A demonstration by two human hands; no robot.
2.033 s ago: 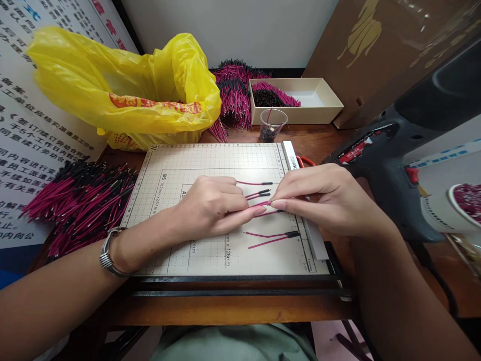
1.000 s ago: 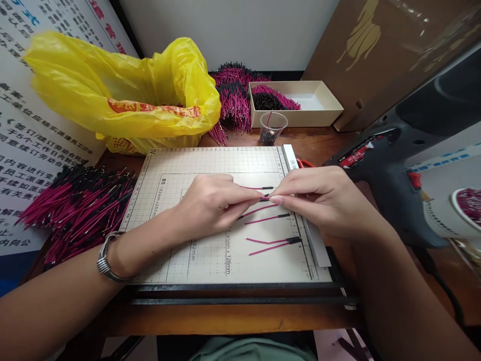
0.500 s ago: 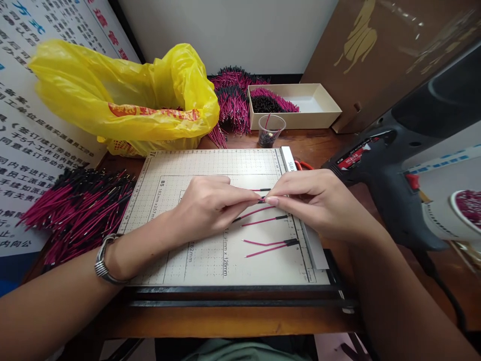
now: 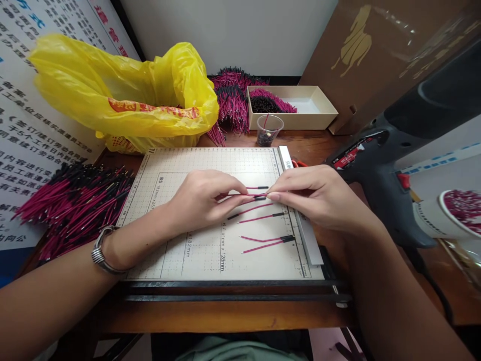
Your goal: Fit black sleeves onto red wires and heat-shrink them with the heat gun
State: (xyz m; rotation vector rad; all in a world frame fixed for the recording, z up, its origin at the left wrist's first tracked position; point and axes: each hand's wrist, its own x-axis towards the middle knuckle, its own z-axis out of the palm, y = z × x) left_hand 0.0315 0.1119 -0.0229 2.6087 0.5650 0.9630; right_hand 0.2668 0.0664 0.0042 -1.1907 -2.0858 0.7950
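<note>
Between my two hands a thin magenta wire [image 4: 257,194] is stretched level over the gridded cutting board [image 4: 180,260]. My left hand [image 4: 210,195] pinches its left part between thumb and forefinger. The fingertips of my right hand [image 4: 310,193] are closed on its right end, which they hide. Several loose magenta wires with black sleeves lie on the board around and below the fingers, among them one wire [image 4: 261,217] under the right fingertips and a pair [image 4: 268,244] nearer the board's front edge.
A yellow plastic bag [image 4: 150,120] stands at the back left, above a wire heap [image 4: 82,205]. Behind the board are more wires [image 4: 233,105], an open box [image 4: 296,122] and a clear cup [image 4: 268,131]. A heat gun [image 4: 391,165] and paper cup [image 4: 432,218] are at right.
My left fingertips have slid left, away from my right ones, and more of the held wire shows between them. The whole view has shifted slightly.
</note>
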